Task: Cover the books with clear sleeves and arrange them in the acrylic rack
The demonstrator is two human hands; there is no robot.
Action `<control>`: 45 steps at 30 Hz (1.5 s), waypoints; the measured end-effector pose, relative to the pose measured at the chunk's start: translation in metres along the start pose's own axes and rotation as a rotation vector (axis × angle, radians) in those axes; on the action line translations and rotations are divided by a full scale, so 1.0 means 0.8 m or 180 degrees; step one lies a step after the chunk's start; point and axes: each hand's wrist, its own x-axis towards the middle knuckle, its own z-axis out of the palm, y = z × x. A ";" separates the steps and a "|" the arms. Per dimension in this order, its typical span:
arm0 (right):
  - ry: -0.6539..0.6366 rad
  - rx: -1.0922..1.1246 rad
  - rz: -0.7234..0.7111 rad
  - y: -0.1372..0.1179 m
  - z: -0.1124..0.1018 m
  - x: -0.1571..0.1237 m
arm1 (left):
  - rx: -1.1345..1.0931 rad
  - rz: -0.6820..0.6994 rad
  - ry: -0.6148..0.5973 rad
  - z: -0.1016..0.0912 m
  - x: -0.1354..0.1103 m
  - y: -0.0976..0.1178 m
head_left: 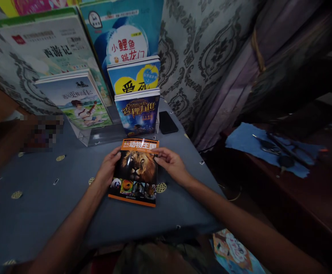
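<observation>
A paperback book [137, 171] with a lion on its cover and an orange band along top and bottom is held between my two hands over the table. My left hand [108, 165] grips its left edge, thumb on the cover and the other fingers behind. On the opposite side, my right hand [173, 163] pinches the upper right edge with thumb and fingers. Just beyond the lion book, a blue book [137, 114] with gold lettering stands upright at the front of a clear stand [97, 137].
Behind it stand a yellow-and-blue book [134, 78], a landscape-covered book [83, 102] and several larger ones. A dark phone [168, 122] lies right of the stand on the blue tablecloth [54, 205]. Farther right, a blue cloth [245, 140] carries glasses-like items. Patterned curtains [194, 49] hang behind.
</observation>
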 end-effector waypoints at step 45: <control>0.0516 -0.1153 -0.0394 0.010 -0.008 0.018 | 0.6317 0.2212 -0.0625 0.077 -0.041 -0.020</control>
